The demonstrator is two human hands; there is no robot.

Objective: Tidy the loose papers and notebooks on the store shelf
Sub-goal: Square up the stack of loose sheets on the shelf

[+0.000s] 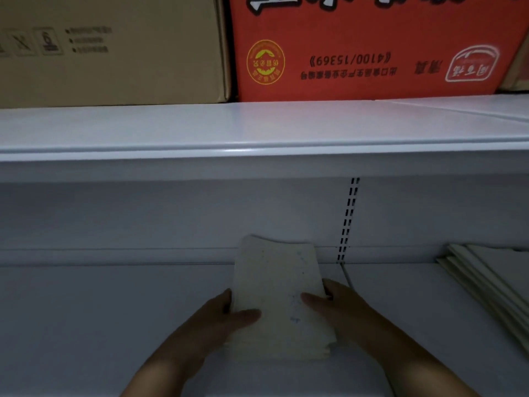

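A cream stack of loose papers (279,285) with faint blue specks is held over the lower white shelf (100,325), its far edge tilted up toward the back panel. My left hand (220,316) grips the stack's left edge, thumb lying on top. My right hand (335,303) grips the right edge, thumb on top and fingers underneath. A fanned pile of pale notebooks (492,285) lies on the shelf at the far right, apart from both hands.
The upper white shelf (257,130) juts out above the hands. On it stand a brown cardboard box (114,53) at the left and a red printed box (357,53) at the right. A slotted upright (347,219) divides the back panel.
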